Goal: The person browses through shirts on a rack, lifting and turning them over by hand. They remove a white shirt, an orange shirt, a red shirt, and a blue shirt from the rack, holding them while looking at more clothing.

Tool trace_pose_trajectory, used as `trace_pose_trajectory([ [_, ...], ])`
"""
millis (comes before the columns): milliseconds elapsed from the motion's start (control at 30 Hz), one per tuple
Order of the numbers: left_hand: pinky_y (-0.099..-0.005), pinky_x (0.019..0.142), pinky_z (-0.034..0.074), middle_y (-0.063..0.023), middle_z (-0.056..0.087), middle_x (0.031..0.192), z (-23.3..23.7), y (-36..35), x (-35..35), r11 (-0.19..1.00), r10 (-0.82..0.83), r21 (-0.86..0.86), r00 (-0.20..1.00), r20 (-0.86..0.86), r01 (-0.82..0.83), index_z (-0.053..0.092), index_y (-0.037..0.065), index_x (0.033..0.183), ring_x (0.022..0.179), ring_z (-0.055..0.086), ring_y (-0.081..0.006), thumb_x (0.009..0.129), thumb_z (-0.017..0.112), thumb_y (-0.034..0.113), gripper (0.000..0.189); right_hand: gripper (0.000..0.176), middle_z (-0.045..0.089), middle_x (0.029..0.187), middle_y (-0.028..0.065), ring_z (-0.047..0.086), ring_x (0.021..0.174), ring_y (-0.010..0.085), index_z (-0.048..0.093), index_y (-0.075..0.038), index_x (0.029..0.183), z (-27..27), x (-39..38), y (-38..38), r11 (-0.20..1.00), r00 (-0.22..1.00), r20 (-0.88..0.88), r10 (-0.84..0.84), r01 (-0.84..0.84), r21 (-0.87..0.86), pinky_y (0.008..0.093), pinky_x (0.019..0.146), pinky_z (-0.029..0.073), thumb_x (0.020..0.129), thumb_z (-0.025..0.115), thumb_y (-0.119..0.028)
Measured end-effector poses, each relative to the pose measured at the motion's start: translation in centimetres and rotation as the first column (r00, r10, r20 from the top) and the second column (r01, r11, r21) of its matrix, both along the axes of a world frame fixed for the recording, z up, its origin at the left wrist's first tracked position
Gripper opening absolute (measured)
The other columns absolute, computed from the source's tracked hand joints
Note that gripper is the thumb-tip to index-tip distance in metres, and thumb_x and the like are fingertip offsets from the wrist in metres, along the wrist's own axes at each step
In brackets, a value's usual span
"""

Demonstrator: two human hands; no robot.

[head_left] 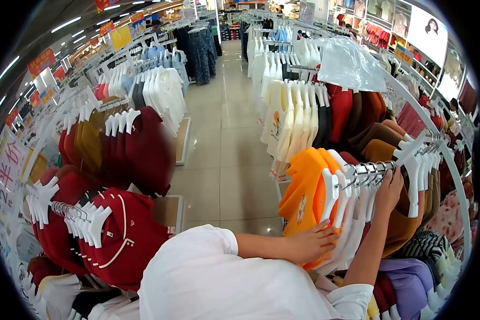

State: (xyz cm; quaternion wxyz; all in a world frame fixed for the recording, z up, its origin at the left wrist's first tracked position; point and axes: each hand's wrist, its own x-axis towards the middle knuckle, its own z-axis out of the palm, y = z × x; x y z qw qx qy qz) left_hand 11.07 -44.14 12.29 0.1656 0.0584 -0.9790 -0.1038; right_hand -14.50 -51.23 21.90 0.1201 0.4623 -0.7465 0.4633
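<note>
An orange shirt hangs on a white hanger at the front end of a rack on the right. My left hand lies against it with fingers spread, close to the lower part of the hanger. White garments hang right behind the orange one. Up at the metal rail, my right hand reaches to the hanger hooks, its fingers bent near the rail's end; what they hold, if anything, is hidden. A brown garment hangs just right of my right forearm.
Dark red garments hang on a rack at the left. A tiled aisle runs ahead between clothing racks. A curved white rack frame arches at the right, near a clear plastic sheet. Purple clothing hangs low at the right.
</note>
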Motion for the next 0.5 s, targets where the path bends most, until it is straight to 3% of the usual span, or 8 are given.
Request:
trace_pose_trajectory([
  [100, -0.0552, 0.12, 0.008, -0.0193, 0.035, 0.152, 0.3, 0.1, 0.1, 1.0, -0.006, -0.019, 1.0, 0.027, 0.007, 0.05, 0.003, 0.137, 0.147, 0.021, -0.0351, 0.091, 0.053, 0.022, 0.05, 0.05, 0.045, 0.143, 0.0196, 0.046, 0.129, 0.0367, 0.047, -0.002, 0.141, -0.3, 0.5, 0.4, 1.0, 0.999, -0.039, -0.002, 0.002, -0.013, 0.0391, 0.106, 0.037, 0.103, 0.042, -0.034],
  [300, -0.0558, 0.119, 0.01, -0.0206, 0.038, 0.149, 0.0, 0.5, 0.2, 0.999, 0.005, -0.036, 0.997, -0.075, -0.008, 0.054, 0.003, 0.131, 0.144, 0.027, -0.0372, 0.093, 0.051, 0.021, 0.042, 0.05, 0.046, 0.143, 0.0189, 0.046, 0.129, 0.0361, 0.048, -0.002, 0.139, -0.1, 0.9, 1.0, 1.0, 0.993, -0.115, 0.001, -0.001, -0.007, 0.0396, 0.106, 0.037, 0.103, 0.043, -0.035],
  [500, -0.057, 0.119, 0.008, -0.0191, 0.036, 0.151, -0.2, 1.2, -0.2, 0.999, 0.025, -0.029, 0.999, -0.023, -0.025, 0.056, 0.006, 0.131, 0.146, 0.024, -0.0359, 0.093, 0.05, 0.022, 0.041, 0.047, 0.046, 0.143, 0.0187, 0.045, 0.129, 0.0366, 0.052, 0.0, 0.133, 0.3, 1.6, 1.3, 0.999, 0.993, -0.113, 0.018, -0.022, -0.039, 0.0411, 0.107, 0.036, 0.101, 0.048, -0.034],
])
